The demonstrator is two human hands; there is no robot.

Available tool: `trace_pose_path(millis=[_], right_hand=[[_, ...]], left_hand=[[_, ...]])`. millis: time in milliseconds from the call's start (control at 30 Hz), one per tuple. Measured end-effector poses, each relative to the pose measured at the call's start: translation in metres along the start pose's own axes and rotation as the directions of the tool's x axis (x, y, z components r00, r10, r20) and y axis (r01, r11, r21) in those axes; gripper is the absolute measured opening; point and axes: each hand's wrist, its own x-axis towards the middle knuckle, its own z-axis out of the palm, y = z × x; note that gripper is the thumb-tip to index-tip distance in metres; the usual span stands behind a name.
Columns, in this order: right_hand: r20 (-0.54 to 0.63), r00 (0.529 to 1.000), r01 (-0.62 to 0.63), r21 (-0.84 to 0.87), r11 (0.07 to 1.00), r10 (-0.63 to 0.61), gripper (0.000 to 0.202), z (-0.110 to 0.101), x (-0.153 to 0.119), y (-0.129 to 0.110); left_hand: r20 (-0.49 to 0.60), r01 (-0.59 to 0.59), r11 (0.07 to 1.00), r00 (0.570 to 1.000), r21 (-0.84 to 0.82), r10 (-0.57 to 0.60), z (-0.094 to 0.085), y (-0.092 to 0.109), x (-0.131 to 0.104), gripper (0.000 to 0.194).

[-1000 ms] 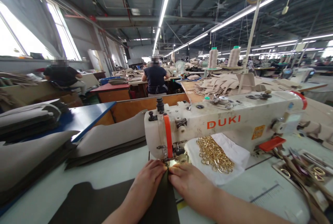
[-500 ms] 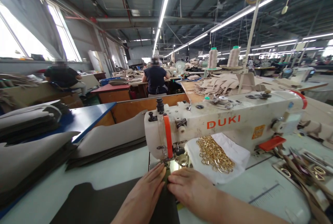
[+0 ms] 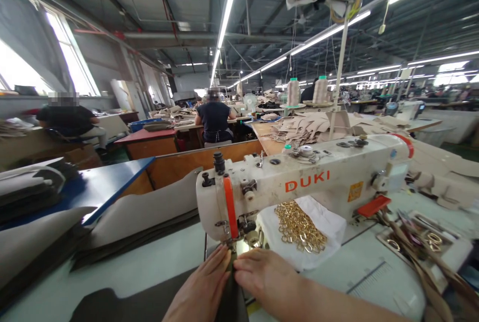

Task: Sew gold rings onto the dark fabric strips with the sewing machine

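1. Laying left hand [image 3: 202, 284] over the dark piece [image 3: 138, 299], with fingers [image 3: 219, 260] straight and pressed together, tips right up by the needle end.
2. Setting right hand [image 3: 264, 273] opposite, across a narrow gap, with fingers bent and bunched at the dark piece's right edge; can't tell whether pinching it with either hand.
3. Looking down at the dark piece: lying on the pale bench [image 3: 157, 254], under the left hand, running up between both hands to the machine [image 3: 265, 184].
4. Just right of the needle end, spotting gold rings [image 3: 301, 227] heaped on a white wrap [image 3: 333, 219].
5. Farther right, catching a tray [image 3: 458, 249] with more rings, and brown straps [image 3: 424, 282] draped across.
6. Over left, seeing a grey-topped stack [image 3: 142, 212] beside the machine.
7. Beyond, picking out upright thread cones [image 3: 294, 93] and a seated person [image 3: 214, 118], back turned.
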Motion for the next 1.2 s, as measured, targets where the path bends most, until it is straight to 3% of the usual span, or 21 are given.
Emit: trace_pose_path(millis=[300, 467, 600, 833, 1000, 1200], right_hand=[[-0.008, 1.000, 0.022, -0.019, 1.000, -0.022, 0.004, 0.009, 0.002, 0.007], [-0.020, 0.999, 0.030, -0.017, 0.999, -0.031, 0.004, 0.016, 0.001, 0.009], [-0.018, 0.999, 0.037, -0.017, 0.999, -0.037, 0.005, 0.012, 0.001, 0.006], [-0.014, 1.000, 0.017, -0.021, 1.000, -0.017, 0.001, 0.005, 0.003, 0.004], [-0.018, 0.999, 0.041, -0.034, 0.999, -0.042, 0.001, 0.009, 0.002, 0.004], [-0.077, 0.977, 0.192, -0.068, 0.979, -0.197, 0.015, 0.023, 0.005, -0.011]], left_hand=[[-0.037, -0.036, 0.998, 0.999, -0.048, 0.034, 0.015, -0.013, -0.005, 0.036], [-0.011, -0.001, 0.997, 1.000, -0.074, 0.001, 0.007, -0.010, -0.004, 0.043], [0.004, 0.017, 0.997, 1.000, -0.078, -0.017, 0.006, -0.007, -0.004, 0.043], [-0.069, 0.019, 1.000, 0.997, -0.005, -0.019, 0.012, -0.004, 0.000, 0.037], [-0.057, -0.010, 0.997, 0.998, 0.082, 0.015, 0.004, -0.002, 0.000, 0.036], [-0.056, 0.030, 0.999, 0.998, -0.028, -0.032, -0.021, 0.007, -0.034, 0.036]])
